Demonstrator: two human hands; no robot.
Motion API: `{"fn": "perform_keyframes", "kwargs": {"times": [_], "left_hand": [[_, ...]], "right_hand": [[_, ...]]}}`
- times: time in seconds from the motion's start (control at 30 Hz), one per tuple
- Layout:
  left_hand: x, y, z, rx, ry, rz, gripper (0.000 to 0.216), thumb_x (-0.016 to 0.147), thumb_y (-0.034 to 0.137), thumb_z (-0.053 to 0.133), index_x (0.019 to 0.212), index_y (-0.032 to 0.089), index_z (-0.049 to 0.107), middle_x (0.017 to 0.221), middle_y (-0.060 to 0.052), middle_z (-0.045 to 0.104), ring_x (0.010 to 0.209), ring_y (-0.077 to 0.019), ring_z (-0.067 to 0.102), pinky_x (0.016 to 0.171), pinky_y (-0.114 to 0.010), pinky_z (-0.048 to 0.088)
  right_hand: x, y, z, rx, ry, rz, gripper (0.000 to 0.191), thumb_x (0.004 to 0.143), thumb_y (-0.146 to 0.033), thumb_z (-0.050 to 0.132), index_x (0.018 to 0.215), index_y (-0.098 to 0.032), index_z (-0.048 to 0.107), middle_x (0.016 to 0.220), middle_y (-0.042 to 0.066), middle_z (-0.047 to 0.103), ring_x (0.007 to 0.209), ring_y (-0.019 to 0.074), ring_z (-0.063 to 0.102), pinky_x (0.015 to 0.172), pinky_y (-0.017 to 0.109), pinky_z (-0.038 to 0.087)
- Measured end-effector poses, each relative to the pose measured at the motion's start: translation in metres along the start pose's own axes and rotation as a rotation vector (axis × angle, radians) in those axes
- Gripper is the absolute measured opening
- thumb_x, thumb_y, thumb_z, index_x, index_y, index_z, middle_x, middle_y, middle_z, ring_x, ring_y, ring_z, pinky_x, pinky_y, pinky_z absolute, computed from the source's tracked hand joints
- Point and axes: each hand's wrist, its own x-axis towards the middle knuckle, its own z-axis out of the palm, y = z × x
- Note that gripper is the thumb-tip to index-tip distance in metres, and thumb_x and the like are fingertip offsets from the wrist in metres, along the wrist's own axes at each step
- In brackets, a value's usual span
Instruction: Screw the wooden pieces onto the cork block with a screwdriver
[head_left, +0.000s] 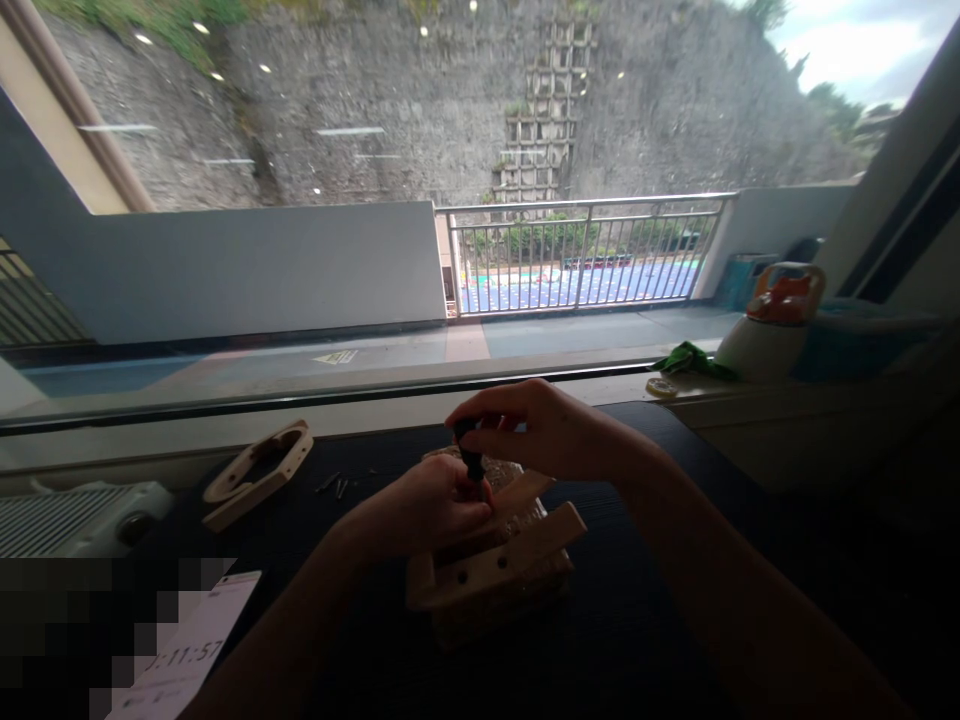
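A light wooden assembly (504, 560) of flat slats and a block sits on the dark table in front of me. My left hand (431, 505) is closed on its top, fingers pinched at the foot of a black-handled screwdriver (471, 458). My right hand (536, 428) is closed over the screwdriver's handle from above and holds it upright on the wood. The tool's tip is hidden between my fingers.
A curved wooden frame piece (259, 473) lies to the left with a few small screws (339, 485) beside it. A phone showing a timer (187, 655) lies at the lower left. An orange-capped white bottle (772, 320) and a green cloth (686, 360) rest on the window ledge.
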Motion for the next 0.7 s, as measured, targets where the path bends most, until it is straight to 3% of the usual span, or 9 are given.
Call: {"fn": "perform_keyframes", "kwargs": {"times": [0.33, 0.5, 0.6, 0.7], "left_hand": [[0.0001, -0.0017, 0.0006, 0.034, 0.023, 0.041, 0.028, 0.079, 0.039, 0.051, 0.076, 0.016, 0.067, 0.073, -0.001, 0.064, 0.065, -0.0143, 0.057, 0.054, -0.022, 0.04], [0.0002, -0.0027, 0.0012, 0.03, 0.023, 0.017, 0.032, 0.08, 0.042, 0.05, 0.078, 0.015, 0.067, 0.071, -0.002, 0.064, 0.065, -0.0152, 0.058, 0.054, -0.022, 0.039], [0.0, -0.003, 0.0017, 0.017, 0.0, -0.001, 0.031, 0.081, 0.039, 0.048, 0.081, 0.015, 0.068, 0.069, -0.002, 0.065, 0.064, -0.0155, 0.059, 0.054, -0.023, 0.039], [0.0, -0.0028, 0.0014, 0.006, 0.006, -0.009, 0.03, 0.079, 0.039, 0.05, 0.081, 0.015, 0.069, 0.071, -0.002, 0.066, 0.067, -0.0166, 0.06, 0.057, -0.024, 0.041]], "right_hand": [[0.0015, 0.0057, 0.0028, -0.033, 0.074, 0.055, 0.021, 0.074, -0.028, 0.063, 0.088, -0.013, 0.063, 0.069, 0.0, 0.059, 0.062, 0.008, 0.051, 0.056, 0.02, 0.041], [0.0022, 0.0061, 0.0007, 0.027, -0.006, -0.001, 0.029, 0.08, -0.025, 0.056, 0.107, -0.015, 0.062, 0.084, 0.003, 0.062, 0.073, 0.0096, 0.055, 0.064, 0.022, 0.044], [0.0025, 0.0059, -0.0012, 0.074, -0.049, -0.026, 0.025, 0.082, -0.023, 0.054, 0.103, -0.015, 0.065, 0.092, 0.004, 0.062, 0.075, 0.0093, 0.055, 0.065, 0.021, 0.045], [0.0029, 0.0067, -0.0016, 0.087, -0.037, -0.033, 0.023, 0.081, -0.024, 0.057, 0.099, -0.014, 0.066, 0.087, 0.003, 0.063, 0.071, 0.0091, 0.055, 0.062, 0.021, 0.044]]}}
